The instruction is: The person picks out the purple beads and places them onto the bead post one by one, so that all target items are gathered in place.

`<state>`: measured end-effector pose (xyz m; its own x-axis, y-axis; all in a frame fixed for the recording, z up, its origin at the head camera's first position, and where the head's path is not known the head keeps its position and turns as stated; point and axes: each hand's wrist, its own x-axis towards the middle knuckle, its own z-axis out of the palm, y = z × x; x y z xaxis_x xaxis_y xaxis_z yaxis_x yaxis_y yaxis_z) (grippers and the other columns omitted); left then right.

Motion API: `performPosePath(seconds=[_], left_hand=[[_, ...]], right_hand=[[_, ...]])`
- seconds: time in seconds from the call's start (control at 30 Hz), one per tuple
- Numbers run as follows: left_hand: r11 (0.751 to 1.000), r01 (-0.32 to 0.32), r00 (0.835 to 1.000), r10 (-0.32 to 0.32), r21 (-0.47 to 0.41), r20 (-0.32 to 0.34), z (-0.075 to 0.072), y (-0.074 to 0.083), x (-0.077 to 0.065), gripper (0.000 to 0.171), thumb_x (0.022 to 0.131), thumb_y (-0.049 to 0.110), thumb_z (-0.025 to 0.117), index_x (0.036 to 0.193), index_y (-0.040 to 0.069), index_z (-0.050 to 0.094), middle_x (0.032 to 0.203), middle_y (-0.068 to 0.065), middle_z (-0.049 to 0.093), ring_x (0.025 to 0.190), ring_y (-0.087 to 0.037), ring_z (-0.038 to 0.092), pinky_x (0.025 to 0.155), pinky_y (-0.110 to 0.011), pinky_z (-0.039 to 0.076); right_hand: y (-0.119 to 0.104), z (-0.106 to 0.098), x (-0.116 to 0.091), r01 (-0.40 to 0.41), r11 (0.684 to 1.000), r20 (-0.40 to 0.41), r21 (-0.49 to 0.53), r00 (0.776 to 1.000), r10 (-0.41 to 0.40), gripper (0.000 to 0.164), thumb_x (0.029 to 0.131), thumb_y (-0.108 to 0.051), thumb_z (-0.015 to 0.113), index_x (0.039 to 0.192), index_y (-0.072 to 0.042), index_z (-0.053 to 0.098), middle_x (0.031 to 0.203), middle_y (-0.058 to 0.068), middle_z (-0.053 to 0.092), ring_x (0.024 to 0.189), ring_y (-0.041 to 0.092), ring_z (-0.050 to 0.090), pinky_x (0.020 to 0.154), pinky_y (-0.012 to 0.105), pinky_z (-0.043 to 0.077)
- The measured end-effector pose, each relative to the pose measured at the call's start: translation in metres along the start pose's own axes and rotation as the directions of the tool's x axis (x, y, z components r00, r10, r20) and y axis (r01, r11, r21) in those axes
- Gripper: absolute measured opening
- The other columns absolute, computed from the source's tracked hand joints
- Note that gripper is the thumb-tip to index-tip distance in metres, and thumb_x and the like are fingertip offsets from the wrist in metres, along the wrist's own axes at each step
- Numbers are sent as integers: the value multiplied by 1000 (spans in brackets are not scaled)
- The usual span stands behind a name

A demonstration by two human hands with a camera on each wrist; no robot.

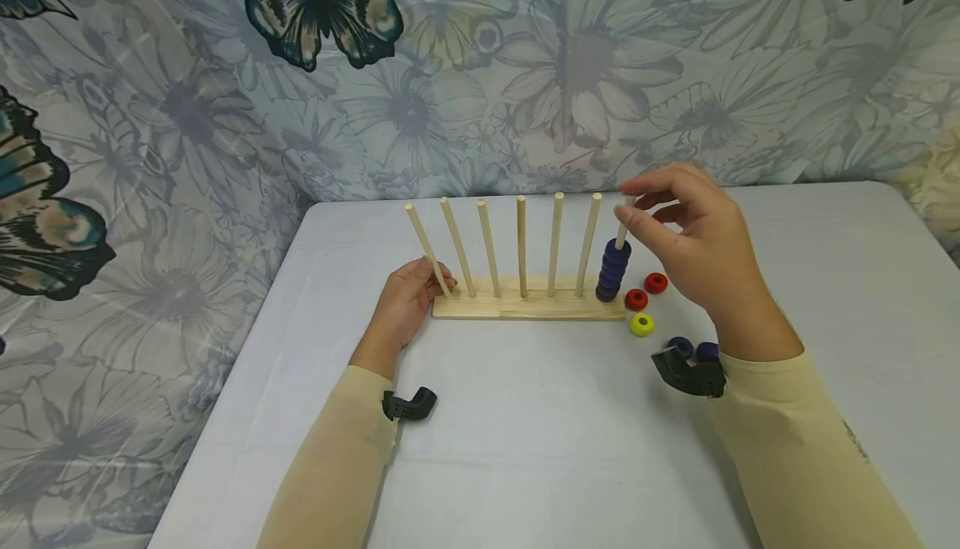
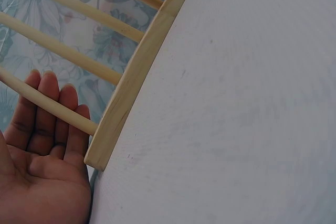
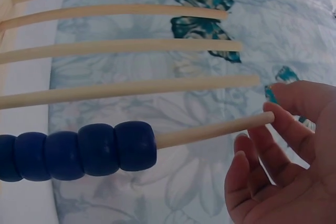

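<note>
A wooden rack with a flat base (image 1: 525, 309) and a row of upright pegs stands on the table. Dark blue beads (image 1: 613, 269) are stacked on the rightmost peg (image 3: 210, 132), whose upper part is bare. My right hand (image 1: 701, 237) is around this peg's top, its thumb and fingers spread apart with no bead between them. At the rack's other end, my left hand (image 1: 405, 303) has its fingers extended behind the leftmost peg (image 2: 52, 106), palm showing in the left wrist view. The pegs between the two ends carry no beads.
Right of the base lie two red beads (image 1: 637, 299) and a yellow bead (image 1: 641, 324). Two blue beads (image 1: 680, 347) sit nearer, partly hidden by the right wrist camera (image 1: 690, 374). A butterfly-patterned cloth (image 1: 450, 99) hangs behind the white table (image 1: 525, 432).
</note>
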<state>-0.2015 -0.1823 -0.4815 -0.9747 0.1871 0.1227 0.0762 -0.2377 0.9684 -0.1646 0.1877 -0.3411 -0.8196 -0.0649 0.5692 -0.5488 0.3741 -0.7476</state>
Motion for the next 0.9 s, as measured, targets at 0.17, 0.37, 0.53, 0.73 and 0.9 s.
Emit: performPosePath(seconds=[0.17,0.37,0.53,0.73,0.9], left_hand=[[1000,8,1000,-8,-1,-8,0,0,0,46,105,51,65,101,5,74,100,-8,69,102,-20,70,95,-31,56],[1000,11,1000,-11,4,-15,2,1,-1,47,105,50,64,101,5,74,100,-8,70,103,-21,70,96,-32,56],[1000,16,1000,-16,1,-4,1,0,0,47,104,52,66,99,7,75,100,-8,70,102,-21,70,96,-33,56],[1000,2,1000,-2,-4,-7,-1,-1,1,55,96,60,72,99,6,75,99,-8,70,101,-21,70,95,-32,56],[1000,14,1000,-14,-4,-7,-2,-2,1,50,100,57,69,99,8,74,100,-7,70,100,-20,70,95,-32,57]], right_hand=[[-2,-2,0,-13,1000,-15,12,1000,14,17,101,4,74,118,2,78,108,0,68,99,15,64,85,23,51],[-2,-6,-1,-20,996,-20,84,1000,21,13,107,-1,67,113,5,77,108,2,70,98,20,61,82,25,50],[-3,-10,-3,-9,991,-20,137,1000,12,19,111,-6,62,113,10,74,111,9,69,100,24,59,85,27,47],[-7,-15,-4,18,987,-25,158,1000,-14,25,114,-8,57,119,9,74,116,14,70,103,25,64,86,27,50],[-12,-20,-7,35,947,-39,321,999,-23,25,113,-4,57,118,14,73,114,20,70,102,29,65,86,29,51]])
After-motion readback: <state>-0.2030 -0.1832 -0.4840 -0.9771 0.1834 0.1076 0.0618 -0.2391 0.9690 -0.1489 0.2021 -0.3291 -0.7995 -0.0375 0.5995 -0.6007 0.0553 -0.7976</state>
